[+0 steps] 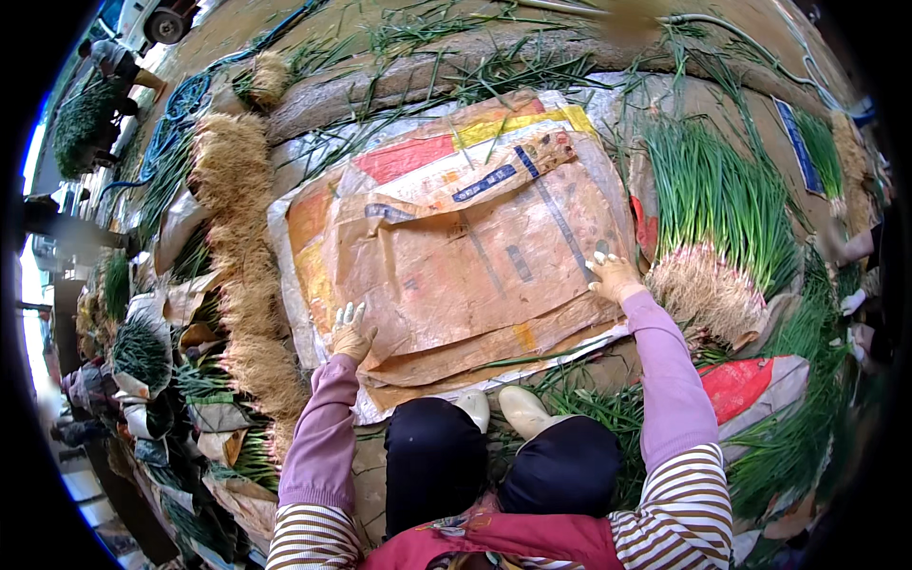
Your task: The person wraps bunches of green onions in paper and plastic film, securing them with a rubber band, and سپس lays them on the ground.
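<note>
A flattened brown woven sack is shown at the centre of the frame, laid over further sheeting, of which a red and yellow layer is exposed along the upper edge. The sack's surface is creased and marked with dark blue bands. The left hand, left of centre, is placed at the sack's lower left margin, its fingers spread and nothing clasped. The right hand, right of centre, is placed at the right margin, likewise unclenched with fingers extended; whether the sack is pressed or only lightly touched by either hand cannot be told with certainty from this angle. Both forearms are covered by purple sleeves.

At the right, a bundle of green onions is laid with leaves toward the top and pale roots toward the bottom; beneath it, a red and grey bag is seen. A long row of root ends is ranged down the left side. A coiled blue hose is visible at upper left, near another person. At lower centre, pale boots are set just below the sheeting.
</note>
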Action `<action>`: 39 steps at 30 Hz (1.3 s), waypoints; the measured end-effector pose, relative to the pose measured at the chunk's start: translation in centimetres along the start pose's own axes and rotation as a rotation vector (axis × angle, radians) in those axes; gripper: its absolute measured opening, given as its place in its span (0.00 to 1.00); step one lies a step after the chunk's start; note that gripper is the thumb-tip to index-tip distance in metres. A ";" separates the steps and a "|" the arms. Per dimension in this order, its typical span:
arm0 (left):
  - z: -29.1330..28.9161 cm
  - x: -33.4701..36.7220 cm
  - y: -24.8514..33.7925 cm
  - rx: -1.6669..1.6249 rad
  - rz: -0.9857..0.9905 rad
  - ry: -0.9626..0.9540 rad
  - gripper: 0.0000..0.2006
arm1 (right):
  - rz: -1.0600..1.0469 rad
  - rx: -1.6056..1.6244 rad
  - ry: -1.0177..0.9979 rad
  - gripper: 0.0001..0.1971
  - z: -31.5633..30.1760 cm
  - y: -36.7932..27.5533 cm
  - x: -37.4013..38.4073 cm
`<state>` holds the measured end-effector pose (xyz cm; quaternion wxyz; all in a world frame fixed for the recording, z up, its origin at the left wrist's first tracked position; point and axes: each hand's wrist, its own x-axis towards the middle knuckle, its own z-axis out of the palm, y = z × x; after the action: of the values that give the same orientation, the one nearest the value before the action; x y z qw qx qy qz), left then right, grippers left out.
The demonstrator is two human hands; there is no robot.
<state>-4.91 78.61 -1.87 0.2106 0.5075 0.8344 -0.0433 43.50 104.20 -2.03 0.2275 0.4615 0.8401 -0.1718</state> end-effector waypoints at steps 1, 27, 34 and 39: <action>0.9 0.5 1.2 0.005 -0.056 -0.095 0.31 | -0.008 0.058 -0.027 0.25 -0.1 1.1 -0.3; -3.9 9.9 10.6 -0.132 0.656 -0.051 0.16 | 1.032 0.813 -0.299 0.15 16.7 -12.4 -56.6; -9.6 6.0 23.1 -0.208 0.756 -0.066 0.08 | 0.955 1.052 0.277 0.17 23.6 -8.3 -57.0; -14.4 6.4 34.2 0.435 1.409 0.127 0.06 | 0.995 1.128 0.446 0.17 27.5 -8.9 -56.9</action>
<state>17.75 104.50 13.53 0.0346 0.9546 0.2941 -0.0330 68.87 46.26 6.43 -0.1651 0.8531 0.3461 -0.3538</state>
